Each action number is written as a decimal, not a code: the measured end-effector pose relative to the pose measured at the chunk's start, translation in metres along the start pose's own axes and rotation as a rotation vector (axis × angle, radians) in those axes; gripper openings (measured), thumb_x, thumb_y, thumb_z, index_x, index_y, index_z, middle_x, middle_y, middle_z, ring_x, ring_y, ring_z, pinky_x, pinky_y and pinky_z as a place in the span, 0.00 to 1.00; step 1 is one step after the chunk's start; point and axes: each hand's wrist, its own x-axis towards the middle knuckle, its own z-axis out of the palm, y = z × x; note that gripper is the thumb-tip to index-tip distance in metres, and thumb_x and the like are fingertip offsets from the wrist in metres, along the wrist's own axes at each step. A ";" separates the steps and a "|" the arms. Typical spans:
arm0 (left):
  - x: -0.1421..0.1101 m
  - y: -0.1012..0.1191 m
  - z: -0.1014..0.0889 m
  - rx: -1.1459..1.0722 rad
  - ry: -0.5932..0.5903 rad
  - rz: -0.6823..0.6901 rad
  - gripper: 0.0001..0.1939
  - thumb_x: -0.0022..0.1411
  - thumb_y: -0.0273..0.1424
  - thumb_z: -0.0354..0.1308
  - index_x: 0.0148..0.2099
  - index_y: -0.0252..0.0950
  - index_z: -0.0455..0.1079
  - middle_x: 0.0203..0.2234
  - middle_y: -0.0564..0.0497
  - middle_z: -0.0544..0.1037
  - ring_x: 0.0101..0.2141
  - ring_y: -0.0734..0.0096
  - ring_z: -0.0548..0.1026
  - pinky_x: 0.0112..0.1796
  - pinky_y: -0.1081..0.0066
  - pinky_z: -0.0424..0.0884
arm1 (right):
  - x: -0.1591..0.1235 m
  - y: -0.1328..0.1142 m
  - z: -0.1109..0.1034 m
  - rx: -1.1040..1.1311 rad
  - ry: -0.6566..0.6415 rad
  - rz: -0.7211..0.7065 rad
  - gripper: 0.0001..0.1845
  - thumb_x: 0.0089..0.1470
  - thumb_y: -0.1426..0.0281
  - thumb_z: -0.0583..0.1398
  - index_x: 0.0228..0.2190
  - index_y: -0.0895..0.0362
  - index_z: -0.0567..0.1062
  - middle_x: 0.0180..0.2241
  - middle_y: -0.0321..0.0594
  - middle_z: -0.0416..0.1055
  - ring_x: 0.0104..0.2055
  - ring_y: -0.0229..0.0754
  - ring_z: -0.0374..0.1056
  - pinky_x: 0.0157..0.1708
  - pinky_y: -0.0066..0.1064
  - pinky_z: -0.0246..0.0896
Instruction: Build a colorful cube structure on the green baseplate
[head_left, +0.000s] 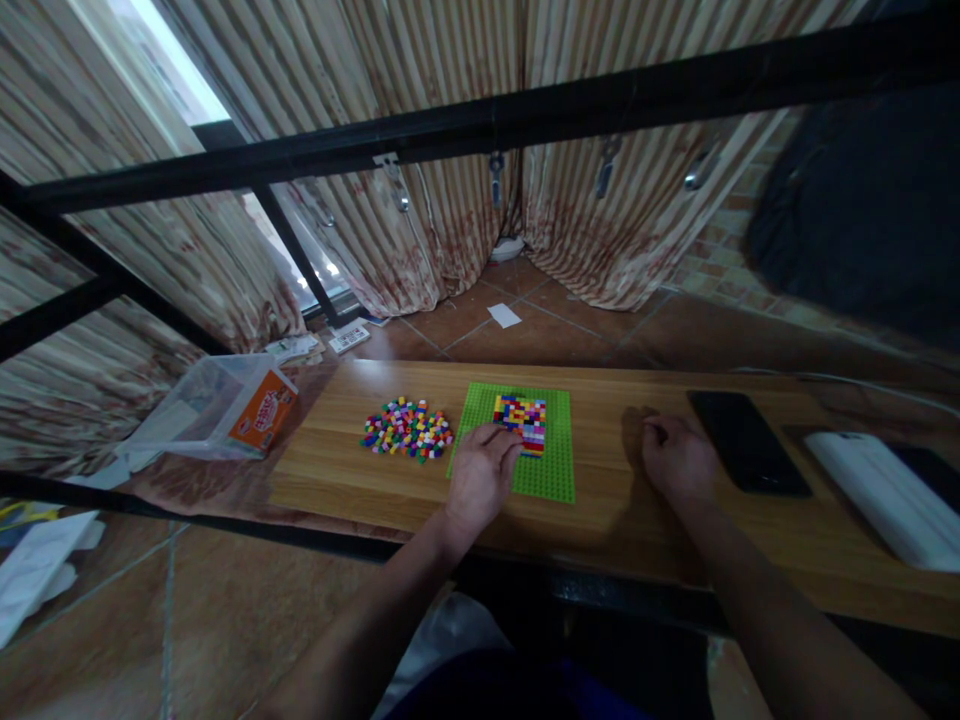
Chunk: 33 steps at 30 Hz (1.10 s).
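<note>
The left hand probably hides some colored bricks.

Beneath the left fingers, I see a baseplate on the surface; left of those fingers, loose bricks, then a bin; right of the right fingers, a device.

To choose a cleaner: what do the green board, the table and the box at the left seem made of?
Green board: probably plastic, bumpy; rows of studs show. Table: wood or laminate, smooth, slight sheen; grain and a reflection show. Box: likely clear plastic; its walls are see-through.
</note>
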 end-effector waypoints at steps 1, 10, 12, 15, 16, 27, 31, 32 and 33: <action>0.002 -0.001 0.002 0.034 0.017 0.017 0.10 0.67 0.33 0.53 0.40 0.40 0.76 0.39 0.48 0.78 0.42 0.65 0.74 0.45 0.64 0.69 | 0.000 0.000 0.000 -0.004 -0.001 0.002 0.17 0.56 0.65 0.52 0.34 0.58 0.78 0.34 0.47 0.73 0.32 0.44 0.67 0.31 0.33 0.58; 0.008 -0.009 0.010 0.177 0.033 0.052 0.07 0.64 0.32 0.58 0.37 0.42 0.78 0.38 0.50 0.78 0.41 0.63 0.71 0.45 0.60 0.65 | 0.000 0.002 0.003 0.017 0.023 -0.019 0.16 0.55 0.66 0.52 0.33 0.59 0.78 0.33 0.47 0.73 0.33 0.45 0.67 0.32 0.33 0.59; 0.009 -0.009 0.010 0.176 0.032 0.054 0.06 0.63 0.32 0.59 0.37 0.42 0.78 0.38 0.51 0.78 0.41 0.64 0.71 0.45 0.60 0.64 | 0.000 0.002 0.003 0.016 0.027 -0.014 0.16 0.55 0.66 0.52 0.33 0.59 0.78 0.33 0.48 0.73 0.33 0.45 0.67 0.32 0.33 0.59; 0.011 -0.008 0.010 0.157 0.044 0.046 0.04 0.62 0.30 0.60 0.35 0.41 0.77 0.37 0.52 0.78 0.40 0.65 0.72 0.46 0.60 0.64 | -0.001 0.001 0.002 0.022 0.036 -0.009 0.16 0.55 0.65 0.53 0.33 0.59 0.78 0.33 0.48 0.73 0.33 0.45 0.67 0.32 0.34 0.59; 0.012 -0.007 0.011 0.145 0.051 0.033 0.04 0.61 0.29 0.61 0.35 0.41 0.76 0.37 0.52 0.78 0.40 0.65 0.72 0.46 0.61 0.65 | -0.001 0.001 0.002 0.024 0.038 -0.009 0.16 0.55 0.65 0.52 0.33 0.59 0.78 0.33 0.48 0.73 0.33 0.45 0.67 0.32 0.34 0.59; 0.020 -0.007 0.021 -0.174 0.194 -0.283 0.12 0.48 0.21 0.66 0.36 0.37 0.71 0.43 0.47 0.71 0.49 0.62 0.69 0.53 0.59 0.65 | 0.000 0.004 0.002 0.043 0.034 -0.032 0.16 0.55 0.66 0.52 0.33 0.59 0.78 0.33 0.49 0.73 0.34 0.47 0.68 0.33 0.35 0.59; 0.023 -0.012 0.027 -0.332 0.198 -0.431 0.14 0.46 0.19 0.65 0.35 0.36 0.69 0.39 0.49 0.70 0.46 0.64 0.70 0.52 0.61 0.65 | -0.001 0.008 0.006 0.044 0.037 -0.037 0.16 0.55 0.65 0.52 0.33 0.59 0.78 0.34 0.50 0.73 0.34 0.46 0.68 0.34 0.35 0.59; 0.023 -0.013 0.028 -0.351 0.194 -0.456 0.14 0.45 0.19 0.65 0.35 0.36 0.69 0.38 0.49 0.70 0.45 0.65 0.70 0.51 0.62 0.66 | -0.001 0.009 0.007 0.049 0.037 -0.040 0.16 0.55 0.65 0.52 0.33 0.59 0.78 0.34 0.50 0.74 0.34 0.46 0.68 0.34 0.35 0.59; 0.024 -0.014 0.030 -0.364 0.195 -0.474 0.14 0.45 0.19 0.65 0.35 0.36 0.69 0.38 0.50 0.70 0.44 0.66 0.70 0.50 0.62 0.67 | -0.001 0.010 0.008 0.054 0.038 -0.041 0.16 0.55 0.65 0.52 0.33 0.59 0.78 0.34 0.50 0.74 0.35 0.46 0.68 0.34 0.35 0.59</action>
